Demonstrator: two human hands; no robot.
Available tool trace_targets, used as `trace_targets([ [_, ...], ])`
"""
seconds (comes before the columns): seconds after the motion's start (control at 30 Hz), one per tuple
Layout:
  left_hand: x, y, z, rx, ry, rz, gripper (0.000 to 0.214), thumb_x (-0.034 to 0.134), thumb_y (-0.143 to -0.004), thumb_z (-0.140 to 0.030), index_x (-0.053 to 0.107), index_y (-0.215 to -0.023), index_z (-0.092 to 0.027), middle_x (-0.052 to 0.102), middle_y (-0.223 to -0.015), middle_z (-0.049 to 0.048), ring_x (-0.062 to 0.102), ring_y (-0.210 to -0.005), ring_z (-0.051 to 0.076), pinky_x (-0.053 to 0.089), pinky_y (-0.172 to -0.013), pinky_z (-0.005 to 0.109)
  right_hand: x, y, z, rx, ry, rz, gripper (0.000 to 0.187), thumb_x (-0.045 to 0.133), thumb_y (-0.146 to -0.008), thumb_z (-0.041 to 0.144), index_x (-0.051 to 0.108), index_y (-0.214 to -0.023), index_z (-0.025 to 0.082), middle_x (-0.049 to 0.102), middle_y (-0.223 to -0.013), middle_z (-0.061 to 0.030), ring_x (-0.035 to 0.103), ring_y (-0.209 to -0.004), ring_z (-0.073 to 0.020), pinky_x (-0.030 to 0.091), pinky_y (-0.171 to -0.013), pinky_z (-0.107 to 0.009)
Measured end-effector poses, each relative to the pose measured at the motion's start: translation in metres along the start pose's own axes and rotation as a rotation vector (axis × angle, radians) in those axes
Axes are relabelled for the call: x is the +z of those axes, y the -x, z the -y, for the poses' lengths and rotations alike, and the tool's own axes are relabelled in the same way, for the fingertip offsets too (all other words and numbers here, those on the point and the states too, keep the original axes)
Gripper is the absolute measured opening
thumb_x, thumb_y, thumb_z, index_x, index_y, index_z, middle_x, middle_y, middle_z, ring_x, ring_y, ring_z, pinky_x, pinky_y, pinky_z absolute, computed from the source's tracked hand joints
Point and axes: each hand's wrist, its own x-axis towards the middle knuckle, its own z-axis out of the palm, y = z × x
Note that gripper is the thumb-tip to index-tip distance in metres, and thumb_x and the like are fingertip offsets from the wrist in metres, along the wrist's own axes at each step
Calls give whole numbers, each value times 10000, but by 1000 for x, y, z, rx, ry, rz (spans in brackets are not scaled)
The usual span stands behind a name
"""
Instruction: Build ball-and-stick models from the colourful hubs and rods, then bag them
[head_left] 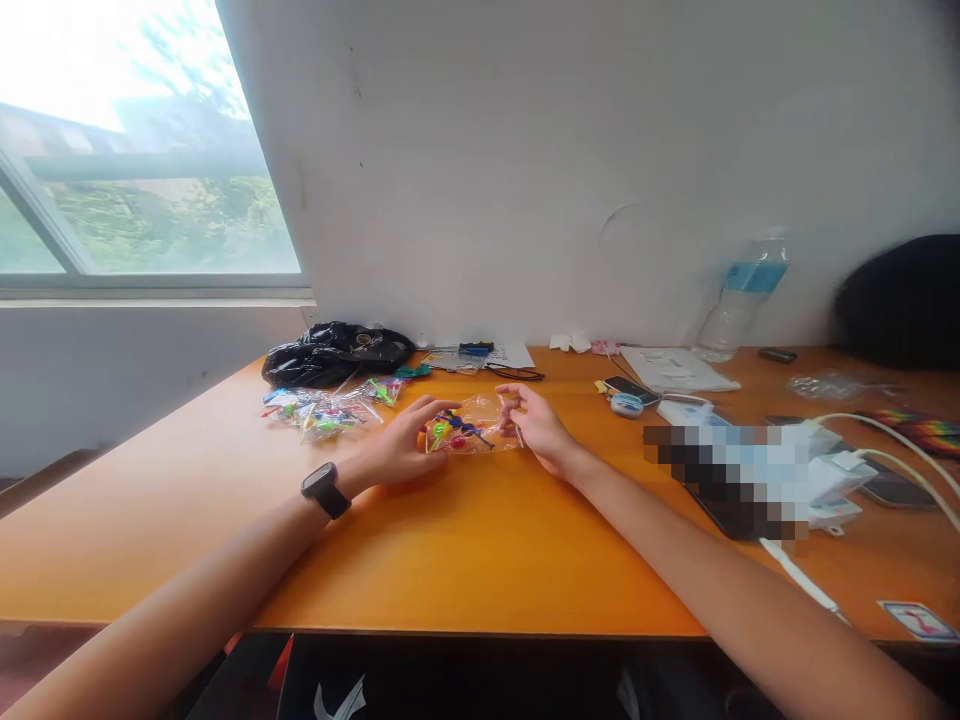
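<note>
A clear plastic bag (484, 412) with small yellow, green, red and dark blue plastic pieces lies on the wooden table between my hands. My left hand (401, 442), with a black watch on its wrist, is curved around the bag's left end, thumb and fingers at its sides. At the right edge, my right hand (541, 428) has its fingers bent in a grip on the plastic. What kind of pieces they are is too small to tell. More clear bags of colourful pieces (322, 415) lie to the left of my left hand.
A black plastic bag (337, 352) sits at the back left. Along the wall are papers (679, 368) and a water bottle (742, 295). White cables (892, 430), a phone (900, 485), a small white-blue case (626, 405) and a blurred patch occupy the right side.
</note>
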Motion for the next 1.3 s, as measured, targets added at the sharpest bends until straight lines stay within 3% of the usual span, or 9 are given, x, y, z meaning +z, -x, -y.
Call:
trace_targets([
  [0.1,4,-1,0,-18,100,-73,640,708,-869,-258,570,-1487,-345,560,-1423,91,618,-1262,268,587,-980,375,3,3,1,32,-9,-13,216,685,-875,238,618,-1081,227,555,-780,55,567,-613,-98,515,-571,-217],
  [0.2,9,-2,-1,-123,287,-112,667,745,-837,-258,576,-1478,-339,519,-1487,100,641,-1244,268,578,-1032,414,2,4,-1,32,-16,-8,394,830,-766,186,615,-1094,232,606,-843,50,632,-657,-101,566,-635,-229],
  [0.33,9,-4,-6,-398,672,-164,787,750,-893,-351,398,-1597,-347,528,-1538,133,656,-1280,282,542,-1111,469,-1,3,1,33,-125,-15,379,768,-800,97,629,-1128,226,686,-900,8,721,-756,-138,628,-759,-280],
  [0.5,5,-3,-12,-541,814,-110,596,760,-926,-494,585,-1435,-238,638,-1427,152,677,-1248,287,559,-1090,456,-3,4,6,66,-212,9,218,610,-929,101,638,-1115,211,725,-903,-31,743,-824,-152,640,-768,-289],
  [0.7,6,-9,-6,-522,775,-243,641,846,-859,-421,610,-1416,-210,722,-1284,144,735,-1073,248,607,-926,406,-9,0,-1,109,-95,19,389,626,-794,10,633,-1113,233,688,-886,8,743,-744,-145,633,-770,-306],
  [0.93,-3,-11,-4,-379,569,-319,420,797,-872,-555,774,-917,-138,759,-883,71,681,-809,171,531,-726,278,-17,-11,-12,72,57,43,482,602,-623,11,654,-1054,221,686,-880,-9,713,-838,-179,613,-878,-388],
  [1.07,-19,-24,-8,-239,463,-268,370,814,-856,-514,753,-875,-150,751,-851,58,688,-775,166,519,-670,256,-17,-15,-20,-100,262,24,419,699,-677,152,684,-1092,204,701,-943,-23,666,-941,-194,550,-947,-382],
  [1.2,-44,-46,-26,-228,444,-129,309,846,-819,-404,770,-969,-145,778,-947,97,720,-788,186,552,-652,266,-17,-17,-22,-113,270,34,297,571,-808,262,711,-1064,210,740,-1079,-58,669,-1094,-218,518,-972,-368],
  [1.3,-60,-63,-38,-205,374,-164,296,851,-814,-419,770,-909,-150,746,-815,72,670,-675,150,506,-572,239,-17,-16,-20,-92,237,17,300,508,-917,363,717,-1076,218,752,-1115,-70,672,-1152,-227,515,-980,-357],
])
